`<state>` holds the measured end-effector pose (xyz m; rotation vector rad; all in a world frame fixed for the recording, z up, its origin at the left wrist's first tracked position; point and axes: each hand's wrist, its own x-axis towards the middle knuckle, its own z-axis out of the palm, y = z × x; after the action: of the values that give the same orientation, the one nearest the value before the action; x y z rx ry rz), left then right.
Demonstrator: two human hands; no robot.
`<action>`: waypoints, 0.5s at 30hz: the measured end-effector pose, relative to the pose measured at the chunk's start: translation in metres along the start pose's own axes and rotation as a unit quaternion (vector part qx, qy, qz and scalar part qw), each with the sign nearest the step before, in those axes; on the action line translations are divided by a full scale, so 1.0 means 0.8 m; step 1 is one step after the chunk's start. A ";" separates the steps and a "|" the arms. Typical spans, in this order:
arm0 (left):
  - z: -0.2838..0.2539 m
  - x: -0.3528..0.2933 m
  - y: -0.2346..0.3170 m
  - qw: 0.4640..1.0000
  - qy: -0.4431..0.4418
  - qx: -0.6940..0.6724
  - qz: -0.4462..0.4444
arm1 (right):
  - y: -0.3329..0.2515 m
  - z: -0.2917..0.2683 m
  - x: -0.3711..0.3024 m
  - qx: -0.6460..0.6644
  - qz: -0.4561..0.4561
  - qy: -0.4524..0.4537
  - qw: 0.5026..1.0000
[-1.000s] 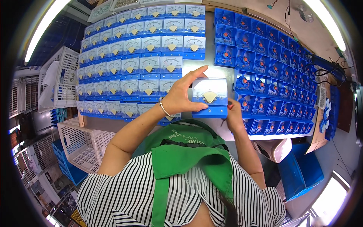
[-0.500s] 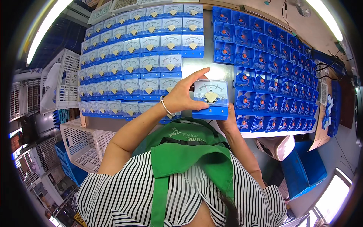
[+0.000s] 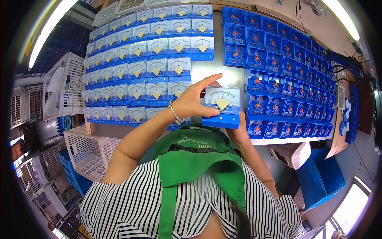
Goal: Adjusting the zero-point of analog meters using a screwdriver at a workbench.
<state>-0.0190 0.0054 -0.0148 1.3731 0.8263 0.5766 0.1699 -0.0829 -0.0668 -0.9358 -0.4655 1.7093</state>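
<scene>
Between my two hands is an analog panel meter (image 3: pixel 222 104) with a blue base, a clear front, a white scale and a cream fan-shaped piece. My left hand (image 3: pixel 193 99) grips its left side, thumb on the lower front and index finger stretched past the top. My right hand (image 3: pixel 240 129) holds it from the lower right, its fingers mostly hidden behind the base. To the left, rows of similar meters (image 3: pixel 157 70) stand close together. On the right are rows of open blue housings (image 3: pixel 275 85) with orange-red parts and wires inside.
Trays of small parts (image 3: pixel 131 4) line the far left edge of the table. White plastic crates (image 3: pixel 85 149) stand below its left side. At the right lie black cables (image 3: pixel 348 65), and a blue bin (image 3: pixel 320 179) stands beneath. A bare metal strip (image 3: pixel 217 69) separates the two groups.
The meter has tilted slightly and dropped a little toward me in my hands. My right hand has shifted slightly lower with it. The rows look the same.
</scene>
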 end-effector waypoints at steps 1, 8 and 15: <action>0.000 0.000 0.001 1.000 0.000 0.000 0.000 | 0.001 -0.001 0.000 0.001 -0.002 -0.002 1.000; -0.002 0.000 0.001 1.000 0.002 -0.007 -0.009 | 0.003 -0.002 0.002 0.004 0.002 -0.013 1.000; -0.001 0.001 -0.003 1.000 0.012 -0.001 0.008 | 0.004 0.001 0.001 0.004 -0.004 -0.006 1.000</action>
<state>-0.0196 0.0064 -0.0173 1.3750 0.8347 0.6067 0.1673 -0.0830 -0.0691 -0.9161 -0.4699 1.7093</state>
